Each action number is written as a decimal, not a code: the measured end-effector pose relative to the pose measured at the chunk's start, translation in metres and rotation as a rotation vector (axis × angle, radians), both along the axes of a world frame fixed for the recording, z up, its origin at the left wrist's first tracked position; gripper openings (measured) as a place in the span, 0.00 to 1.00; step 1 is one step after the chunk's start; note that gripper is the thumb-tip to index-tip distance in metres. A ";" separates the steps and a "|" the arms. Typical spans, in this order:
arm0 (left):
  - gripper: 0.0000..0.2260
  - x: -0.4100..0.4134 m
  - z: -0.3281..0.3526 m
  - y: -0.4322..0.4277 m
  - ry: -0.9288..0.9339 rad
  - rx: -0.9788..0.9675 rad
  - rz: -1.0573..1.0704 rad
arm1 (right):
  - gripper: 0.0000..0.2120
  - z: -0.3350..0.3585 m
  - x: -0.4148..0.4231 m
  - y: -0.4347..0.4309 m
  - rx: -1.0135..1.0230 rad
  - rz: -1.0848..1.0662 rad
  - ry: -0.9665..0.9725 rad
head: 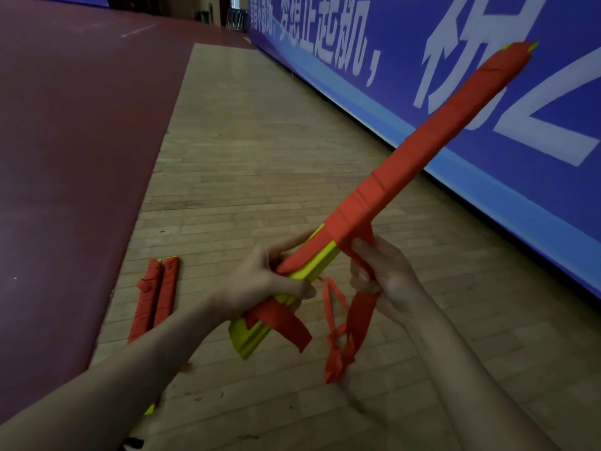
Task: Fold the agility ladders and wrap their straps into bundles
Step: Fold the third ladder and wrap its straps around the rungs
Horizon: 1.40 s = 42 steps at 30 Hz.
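A folded agility ladder (419, 151), a stack of yellow rungs mostly wound in orange strap, slants from lower centre up to the upper right. My left hand (260, 284) grips the stack near its lower end, where the yellow rungs show. My right hand (380, 275) pinches the loose orange strap (361, 317) just under the stack, beside the last winding. The rest of that strap hangs in loops below my right hand. A short strap end dangles by the yellow lower end. Two wrapped bundles (156, 297) lie on the floor to the left.
The floor is pale wood planks (260, 157), with a dark red mat (71, 141) along the left. A blue banner wall (455, 76) with white characters runs along the right. A small yellow and orange piece (150, 409) lies on the floor under my left forearm.
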<state>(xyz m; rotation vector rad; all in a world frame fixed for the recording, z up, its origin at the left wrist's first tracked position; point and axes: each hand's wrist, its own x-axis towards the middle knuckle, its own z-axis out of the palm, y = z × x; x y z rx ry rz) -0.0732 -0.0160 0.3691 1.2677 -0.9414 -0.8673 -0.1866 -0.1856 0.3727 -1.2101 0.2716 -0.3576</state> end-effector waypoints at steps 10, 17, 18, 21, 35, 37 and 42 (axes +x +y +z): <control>0.16 0.000 -0.011 -0.015 0.242 0.062 -0.252 | 0.17 0.014 0.004 -0.003 -0.109 -0.018 -0.075; 0.22 -0.005 -0.026 -0.020 -0.827 0.306 0.379 | 0.12 0.015 0.007 -0.003 -0.132 -0.280 -0.046; 0.27 -0.007 -0.030 -0.020 -1.036 0.370 0.449 | 0.10 0.015 0.007 -0.002 -0.130 -0.311 -0.029; 0.31 -0.014 -0.035 -0.022 -1.287 0.395 0.538 | 0.10 0.016 0.006 0.002 -0.132 -0.376 0.012; 0.34 0.001 -0.031 -0.021 -1.096 0.317 0.560 | 0.08 0.011 -0.010 0.000 -0.148 0.012 0.240; 0.33 0.000 -0.027 -0.020 -1.077 0.292 0.559 | 0.06 0.013 -0.012 -0.002 -0.131 -0.009 0.242; 0.31 -0.003 -0.016 -0.018 -0.805 0.206 0.459 | 0.06 0.014 -0.014 -0.003 -0.189 -0.088 0.239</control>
